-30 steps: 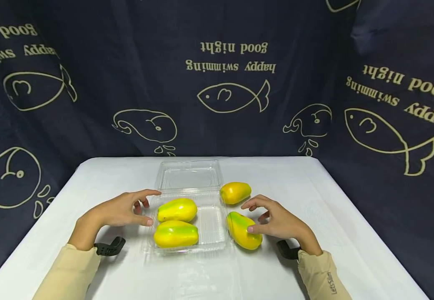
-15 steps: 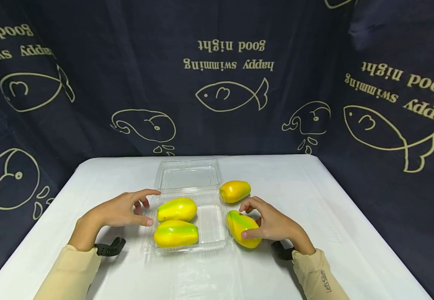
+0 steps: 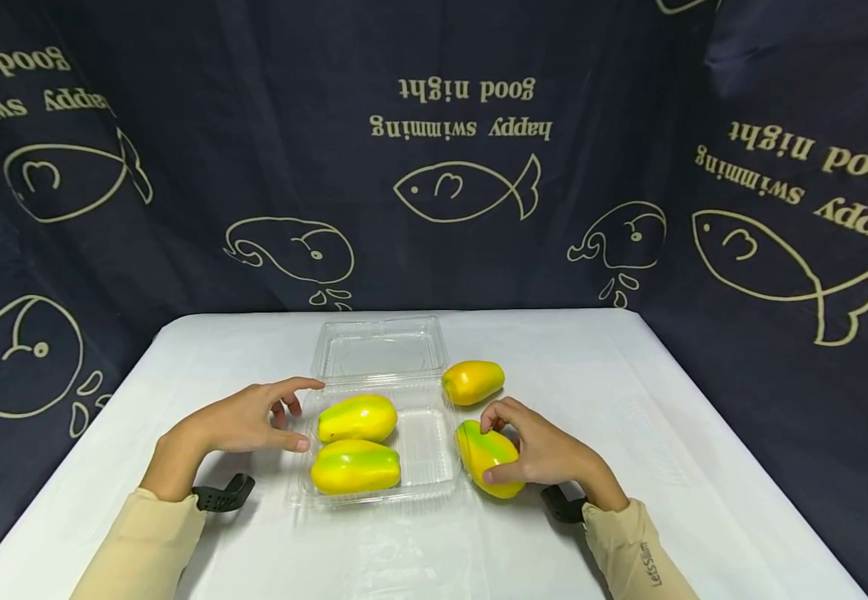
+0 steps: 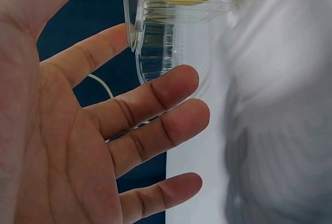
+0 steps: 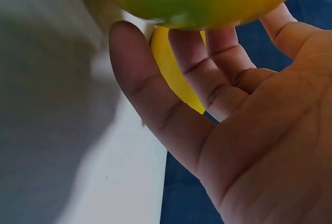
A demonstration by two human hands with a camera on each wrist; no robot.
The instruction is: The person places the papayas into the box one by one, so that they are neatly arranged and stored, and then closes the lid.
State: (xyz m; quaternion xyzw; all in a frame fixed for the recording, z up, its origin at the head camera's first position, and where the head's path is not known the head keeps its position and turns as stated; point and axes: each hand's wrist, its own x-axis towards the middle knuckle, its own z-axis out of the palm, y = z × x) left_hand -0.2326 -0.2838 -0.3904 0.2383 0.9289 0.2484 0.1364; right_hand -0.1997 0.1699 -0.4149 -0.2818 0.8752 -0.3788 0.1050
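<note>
In the head view, a clear plastic clamshell box (image 3: 428, 446) lies with its lid folded back. Two yellow-green papayas, a rear papaya (image 3: 357, 418) and a front papaya (image 3: 356, 468), fill its left side. At the box's left edge is my left hand (image 3: 250, 421), fingers spread and relaxed; in the left wrist view, its index fingertip is right at the clear rim (image 4: 133, 32). My right hand (image 3: 542, 446) grips a papaya (image 3: 485, 448) beside the box, thumb on the near side and fingers curled over the far side. In the right wrist view its fingertips meet that papaya's skin (image 5: 192, 1).
Another papaya (image 3: 473, 382) lies behind the right hand, by the box's back right corner. The lid (image 3: 380, 350) stretches toward the far edge of the white table (image 3: 576, 358). A dark printed curtain (image 3: 471, 267) hangs behind and at both sides.
My right hand has moved a little left and closed its thumb and fingers round the papaya beside the box. The left hand has stayed in place.
</note>
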